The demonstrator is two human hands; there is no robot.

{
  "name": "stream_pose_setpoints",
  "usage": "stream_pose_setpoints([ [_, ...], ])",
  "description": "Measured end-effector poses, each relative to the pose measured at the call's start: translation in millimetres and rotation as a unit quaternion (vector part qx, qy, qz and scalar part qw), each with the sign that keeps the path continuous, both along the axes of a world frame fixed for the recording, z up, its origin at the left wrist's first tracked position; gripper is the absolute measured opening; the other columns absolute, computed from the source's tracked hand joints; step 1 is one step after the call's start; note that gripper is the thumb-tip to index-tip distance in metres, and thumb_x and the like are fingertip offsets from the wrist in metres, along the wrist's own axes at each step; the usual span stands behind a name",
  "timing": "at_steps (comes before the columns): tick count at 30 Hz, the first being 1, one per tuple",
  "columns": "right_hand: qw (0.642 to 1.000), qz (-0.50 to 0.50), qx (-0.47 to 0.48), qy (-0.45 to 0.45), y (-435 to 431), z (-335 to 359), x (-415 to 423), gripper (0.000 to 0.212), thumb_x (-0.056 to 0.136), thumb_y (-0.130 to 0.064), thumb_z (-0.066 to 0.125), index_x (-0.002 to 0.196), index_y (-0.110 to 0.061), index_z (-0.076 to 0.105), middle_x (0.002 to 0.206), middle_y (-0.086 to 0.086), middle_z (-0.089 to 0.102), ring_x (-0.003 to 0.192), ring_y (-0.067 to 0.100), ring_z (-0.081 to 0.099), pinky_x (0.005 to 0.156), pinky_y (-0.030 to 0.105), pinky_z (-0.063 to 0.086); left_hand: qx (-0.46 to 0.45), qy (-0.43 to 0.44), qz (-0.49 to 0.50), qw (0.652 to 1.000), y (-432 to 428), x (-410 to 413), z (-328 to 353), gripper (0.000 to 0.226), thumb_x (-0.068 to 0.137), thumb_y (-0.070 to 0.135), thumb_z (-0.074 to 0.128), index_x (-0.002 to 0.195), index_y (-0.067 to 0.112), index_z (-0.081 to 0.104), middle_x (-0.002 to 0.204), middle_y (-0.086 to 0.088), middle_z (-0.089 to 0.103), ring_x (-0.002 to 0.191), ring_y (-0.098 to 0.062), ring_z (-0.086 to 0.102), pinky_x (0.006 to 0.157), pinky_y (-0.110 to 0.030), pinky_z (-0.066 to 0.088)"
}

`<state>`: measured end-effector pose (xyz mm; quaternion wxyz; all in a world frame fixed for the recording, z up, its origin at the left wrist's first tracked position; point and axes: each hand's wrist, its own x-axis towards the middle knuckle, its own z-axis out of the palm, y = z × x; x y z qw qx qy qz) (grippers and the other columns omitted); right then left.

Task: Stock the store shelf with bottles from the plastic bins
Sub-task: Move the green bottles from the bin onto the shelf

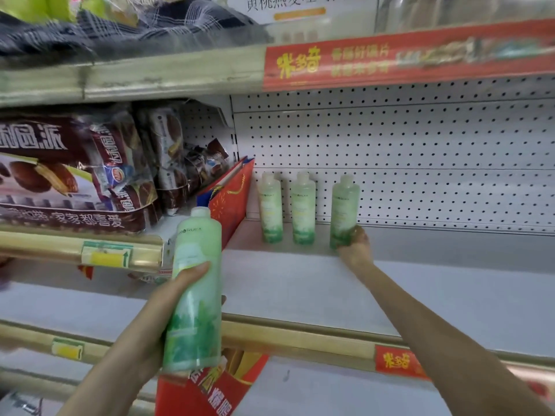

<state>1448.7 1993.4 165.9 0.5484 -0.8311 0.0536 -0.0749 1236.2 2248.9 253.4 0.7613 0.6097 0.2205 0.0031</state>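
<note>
**While the right hand seats bottle three, bottle four waits upright in the left**

As the view stands, the left hand (pixel 163 310) is nearest. Its fingers curl round the held bottle (pixel 195 283), thumb across the front of the label and fingertips just showing past the far edge. The bottle's long axis is near vertical, cap up, leaning slightly right. It is off the shelf (pixel 300 280), out in front of the shelf's front lip.

Beyond these fingers and to their right, the right hand (pixel 356 243) reaches deep. Its fingers wrap the base of the third bottle (pixel 344 205), which stands upright against the pegboard (pixel 420 160). I cannot tell whether its base is fully down.

Left of those fingers stand two bottles (pixel 271 208), upright with a gap between them, the leftmost just beside a red gift bag (pixel 231 202).

Judgement: the free back-row space lies right of the right fingers, well apart from the left. The right hand is nearer the slot. The held bottle already matches the row's axis, so it needs carrying across, not turning. Handing it over seems easier than crossing arms. Bins not in view.
</note>
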Motion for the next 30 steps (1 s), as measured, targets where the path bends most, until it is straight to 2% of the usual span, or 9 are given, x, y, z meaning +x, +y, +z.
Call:
stream_pose_setpoints([
  [3,0.999,0.032,0.007,-0.026,12.3,0.8,-48.3,0.054,0.089,0.001,0.05,0.139,0.003,0.03,0.142,0.015,0.032,0.11,0.022,0.042,0.085,0.021,0.035,0.07,-0.057,-0.005,0.996,-8.6,-12.3,4.7,0.061,0.05,0.031,0.079,0.103,0.005,0.063,0.081,-0.014,0.071,0.072,-0.029,0.068,0.066,-0.038,0.054],
  [6,0.984,0.169,0.059,0.019,30.2,16.9,-109.3,0.062,0.093,-0.012,0.056,0.146,-0.013,0.025,0.15,0.003,0.027,0.135,0.019,0.033,0.101,0.029,0.036,0.141,-0.129,-0.069,0.979,-26.1,-30.7,19.4,0.049,0.061,0.042,0.08,0.105,0.028,0.065,0.094,0.002,0.074,0.088,-0.018,0.07,0.074,-0.033,0.052],
  [9,0.921,0.372,0.041,0.105,37.6,33.7,-158.1,0.052,0.09,-0.015,0.062,0.136,-0.022,0.039,0.14,-0.004,0.043,0.13,0.009,0.041,0.101,0.024,0.039,0.202,-0.16,-0.141,0.956,-29.6,-34.1,31.7,0.06,0.057,0.045,0.084,0.11,0.035,0.06,0.103,0.015,0.07,0.094,-0.003,0.066,0.08,-0.027,0.05],
  [12,0.876,0.471,0.023,0.102,40.5,40.8,-187.3,0.069,0.078,-0.014,0.065,0.138,-0.022,0.033,0.141,-0.006,0.044,0.133,0.003,0.039,0.11,0.027,0.034,0.235,-0.192,-0.187,0.934,-34.7,-29.9,39.2,0.058,0.064,0.028,0.08,0.117,0.032,0.057,0.107,0.015,0.069,0.094,0.003,0.064,0.072,-0.013,0.05],
  [16,0.93,0.362,0.06,-0.012,57.2,50.0,-219.8,0.07,0.082,-0.011,0.072,0.132,-0.03,0.027,0.128,-0.009,0.05,0.119,-0.001,0.049,0.096,0.016,0.043,0.263,-0.223,-0.225,0.911,-50.8,-24.2,39.1,0.058,0.068,0.016,0.082,0.118,0.025,0.054,0.103,0.014,0.066,0.083,0.013,0.062,0.066,-0.004,0.046],
  [20,0.956,0.223,0.152,-0.112,72.1,43.0,-239.8,0.053,0.081,-0.002,0.07,0.124,-0.007,0.04,0.106,0.0,0.063,0.09,-0.008,0.062,0.072,0.01,0.047,0.324,-0.235,-0.228,0.888,-70.5,-25.5,33.1,0.066,0.055,0.034,0.086,0.112,0.03,0.054,0.101,0.02,0.062,0.094,0.003,0.058,0.076,-0.01,0.046],
  [23,0.958,0.184,0.17,-0.141,71.7,33.9,-248.2,0.046,0.084,-0.002,0.068,0.123,-0.011,0.046,0.102,-0.005,0.068,0.093,0.0,0.066,0.072,0.013,0.049,0.344,-0.246,-0.229,0.877,-76.7,-26.4,25.6,0.077,0.039,0.051,0.079,0.111,0.032,0.058,0.102,0.019,0.066,0.096,0.002,0.059,0.086,-0.026,0.048],
  [27,0.96,0.179,0.138,-0.165,72.0,34.5,-255.2,0.041,0.085,-0.002,0.066,0.113,-0.027,0.051,0.093,-0.018,0.07,0.091,-0.001,0.066,0.073,0.014,0.049,0.375,-0.265,-0.218,0.861,-74.3,-30.2,20.6,0.075,0.042,0.061,0.073,0.111,0.035,0.058,0.1,0.02,0.066,0.094,0.005,0.059,0.09,-0.031,0.049],
  [30,0.963,0.189,0.124,-0.146,77.4,33.6,-253.2,0.043,0.081,-0.016,0.071,0.117,-0.027,0.05,0.099,-0.013,0.07,0.095,0.001,0.065,0.076,0.018,0.051,0.409,-0.265,-0.206,0.849,-65.1,-30.2,16.5,0.07,0.051,0.071,0.064,0.11,0.034,0.057,0.1,0.022,0.065,0.099,-0.001,0.059,0.094,-0.037,0.046],
])
